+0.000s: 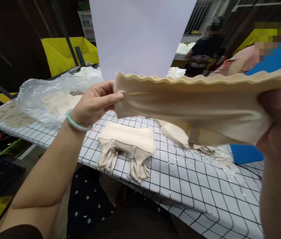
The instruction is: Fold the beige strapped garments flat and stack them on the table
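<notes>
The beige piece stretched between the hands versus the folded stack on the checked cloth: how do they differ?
The held piece is up in the air, pulled wide between the left hand and right hand; the folded stack lies untouched on the checked cloth. The held piece shows a wavy top edge; the folded stack shows straps hanging over the table edge. Both are beige fabric.

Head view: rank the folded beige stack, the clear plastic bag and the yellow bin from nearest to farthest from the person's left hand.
Measured from the left hand:
1. Folded beige stack, on the checked cloth just below and right of the hand.
2. Clear plastic bag, to its left on the table; close to the stack in distance, so this ranking is loose.
3. Yellow bin, behind the table, upper left.
</notes>
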The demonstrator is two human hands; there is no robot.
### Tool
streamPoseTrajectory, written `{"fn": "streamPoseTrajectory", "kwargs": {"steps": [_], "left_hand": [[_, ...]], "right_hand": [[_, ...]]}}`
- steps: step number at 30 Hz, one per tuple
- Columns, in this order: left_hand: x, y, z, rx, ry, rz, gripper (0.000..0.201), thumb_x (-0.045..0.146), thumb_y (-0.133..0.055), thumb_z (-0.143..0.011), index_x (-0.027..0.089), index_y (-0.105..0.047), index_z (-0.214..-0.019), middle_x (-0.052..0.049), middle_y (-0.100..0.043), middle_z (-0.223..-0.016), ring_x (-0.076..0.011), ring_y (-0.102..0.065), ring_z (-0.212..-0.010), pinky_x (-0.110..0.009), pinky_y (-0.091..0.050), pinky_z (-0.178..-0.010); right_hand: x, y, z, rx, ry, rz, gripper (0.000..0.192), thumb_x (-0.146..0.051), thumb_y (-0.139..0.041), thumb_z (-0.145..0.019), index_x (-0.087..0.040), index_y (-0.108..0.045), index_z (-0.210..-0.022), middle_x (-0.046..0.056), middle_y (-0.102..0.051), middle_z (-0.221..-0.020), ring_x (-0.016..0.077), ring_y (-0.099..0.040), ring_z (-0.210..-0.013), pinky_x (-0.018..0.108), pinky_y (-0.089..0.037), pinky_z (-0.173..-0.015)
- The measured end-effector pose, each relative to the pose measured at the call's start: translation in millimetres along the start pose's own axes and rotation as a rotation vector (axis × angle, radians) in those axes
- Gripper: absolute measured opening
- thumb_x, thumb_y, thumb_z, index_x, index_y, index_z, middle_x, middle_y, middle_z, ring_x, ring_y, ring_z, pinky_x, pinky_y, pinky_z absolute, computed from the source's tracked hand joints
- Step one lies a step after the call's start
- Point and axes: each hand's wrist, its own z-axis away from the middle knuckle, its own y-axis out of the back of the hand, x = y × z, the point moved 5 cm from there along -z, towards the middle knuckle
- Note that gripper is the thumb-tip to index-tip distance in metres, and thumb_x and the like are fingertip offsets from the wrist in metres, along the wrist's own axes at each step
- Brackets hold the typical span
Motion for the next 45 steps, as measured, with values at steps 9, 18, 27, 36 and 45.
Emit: {"fn": "streamPoseTrajectory", "kwargs": {"steps": [9, 18, 27, 36, 45], "left_hand": [[-108.2, 58.3, 53.9, 0.026, 0.394, -0.001, 0.031, 0.032, -0.08, -0.069, 0.017, -0.071, -0.094, -0.007, -0.071, -0.081, -0.0207, -0.069, -0.076, -0.03, -0.058, -0.062], [-199.1, 54.3, 41.5, 0.1, 0.594, -0.147, 0.017, 0.027, -0.071, -0.07, 0.016, -0.06, -0.077, 0.002, -0.06, -0.061, -0.0112, -0.053, -0.051, -0.022, -0.041, -0.045], [-211.1, 64.8, 1.5, 0.186, 0.439, -0.45, 0.005, 0.022, -0.067, -0.07, 0.017, -0.065, -0.07, 0.001, -0.063, -0.063, -0.0143, -0.055, -0.063, -0.023, -0.042, -0.059], [-182.1, 51.9, 6.4, 0.206, 0.181, -0.774, 0.018, 0.011, -0.06, -0.078, 0.017, -0.065, -0.094, -0.007, -0.066, -0.096, -0.0224, -0.059, -0.093, -0.035, -0.044, -0.094], [-134.5, -20.3, 143.9, -0.027, -0.067, -1.015, 0.024, 0.043, -0.069, -0.086, 0.021, -0.063, -0.093, -0.008, -0.066, -0.099, -0.0269, -0.057, -0.1, -0.044, -0.043, -0.092]], "right_hand": [[78.3, -136.5, 53.8, 0.124, -0.316, -0.033, 0.042, -0.057, -0.07, -0.077, -0.023, -0.07, -0.102, 0.005, -0.072, -0.086, 0.0225, -0.066, -0.076, 0.034, -0.054, -0.06], [139.5, -169.3, 58.5, 0.064, -0.447, 0.473, 0.031, -0.051, -0.052, -0.083, -0.024, -0.056, -0.069, 0.001, -0.059, -0.065, 0.0196, -0.053, -0.065, 0.03, -0.038, -0.059], [143.1, -169.3, 46.0, 0.095, -0.508, 0.689, 0.03, -0.047, -0.049, -0.087, -0.025, -0.047, -0.067, 0.001, -0.054, -0.06, 0.0196, -0.048, -0.06, 0.03, -0.029, -0.057], [119.4, -170.3, 45.2, 0.17, -0.107, 0.889, 0.04, -0.036, -0.046, -0.093, -0.018, -0.053, -0.128, 0.013, -0.067, -0.103, 0.0303, -0.06, -0.097, 0.043, -0.045, -0.082], [70.2, -258.3, 5.7, -0.439, 0.309, 0.544, 0.038, -0.038, -0.039, -0.101, -0.025, -0.062, -0.129, 0.007, -0.064, -0.133, 0.0286, -0.052, -0.13, 0.052, -0.042, -0.108]]}}
